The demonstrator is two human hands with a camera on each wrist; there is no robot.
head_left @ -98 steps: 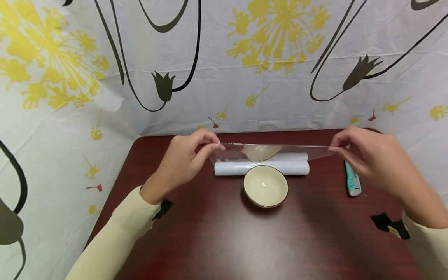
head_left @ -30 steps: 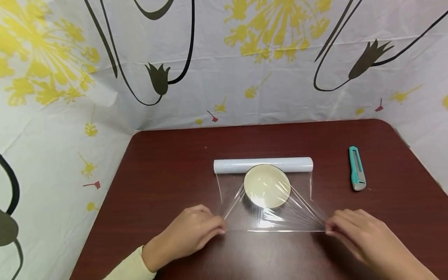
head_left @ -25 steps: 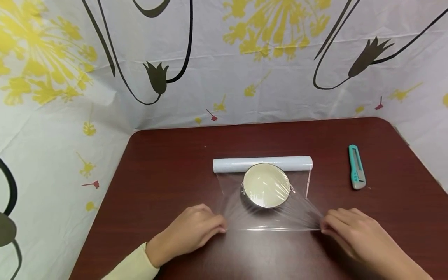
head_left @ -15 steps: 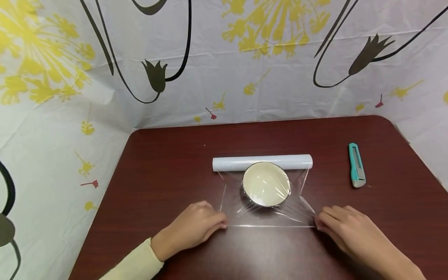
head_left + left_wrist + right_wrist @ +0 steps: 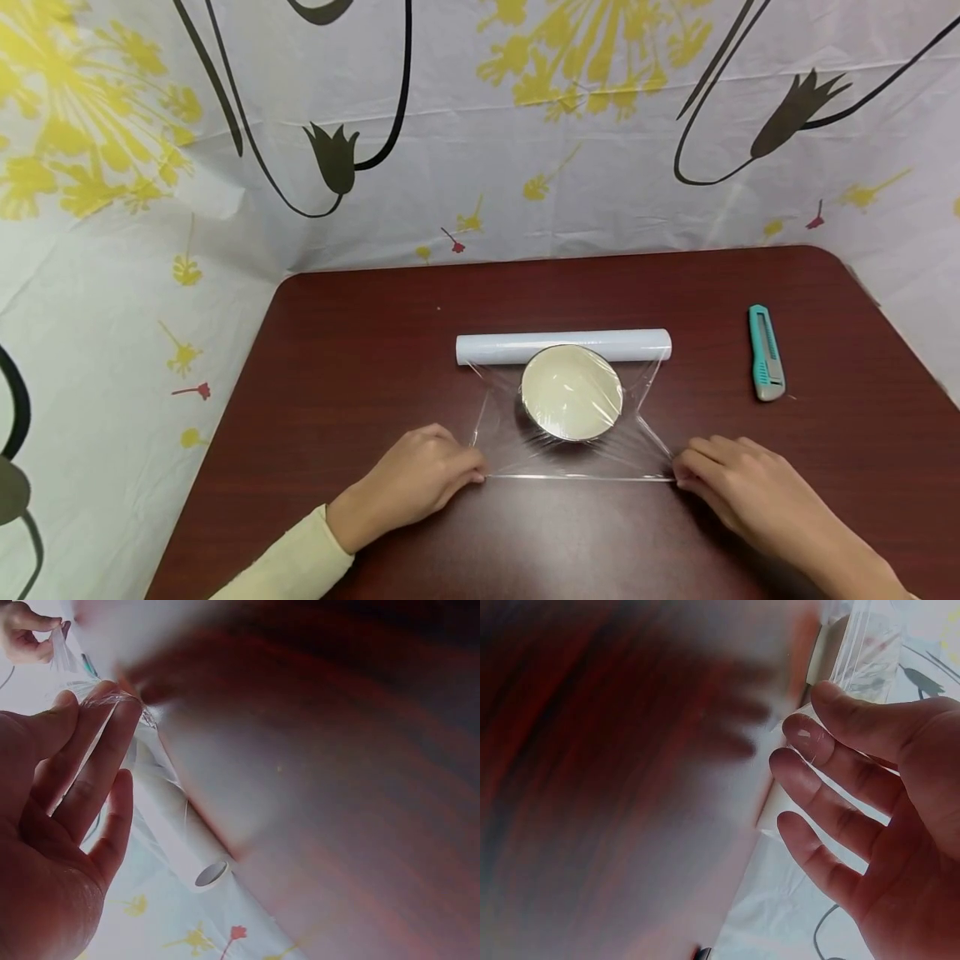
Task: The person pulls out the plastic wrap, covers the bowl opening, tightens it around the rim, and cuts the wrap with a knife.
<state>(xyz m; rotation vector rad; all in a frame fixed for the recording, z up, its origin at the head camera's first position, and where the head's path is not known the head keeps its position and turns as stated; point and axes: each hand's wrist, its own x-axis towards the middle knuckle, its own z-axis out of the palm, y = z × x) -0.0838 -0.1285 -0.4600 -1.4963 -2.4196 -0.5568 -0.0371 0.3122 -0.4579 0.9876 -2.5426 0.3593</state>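
A cream bowl (image 5: 572,393) with a dark rim stands on the table, with clear plastic wrap (image 5: 510,433) stretched over its top. Behind the bowl lies the white roll of plastic wrap (image 5: 487,348), from which the sheet runs toward me. My left hand (image 5: 416,475) pinches the sheet's near left corner between thumb and fingers, low over the table. At the near right corner my right hand (image 5: 742,487) pinches the wrap likewise. In the left wrist view the film (image 5: 112,697) bunches at the fingertips, and the roll's hollow end (image 5: 212,873) shows beyond.
A teal utility knife (image 5: 766,354) lies on the table to the right of the roll. The dark red table (image 5: 360,333) has rounded far corners. A white sheet with flower prints (image 5: 450,150) hangs behind and at the sides.
Both hands have brought the wrap's edge from above and behind the bowl down toward me, over it. Lately they have moved slightly away from me, the right also inward, and the film has slackened.
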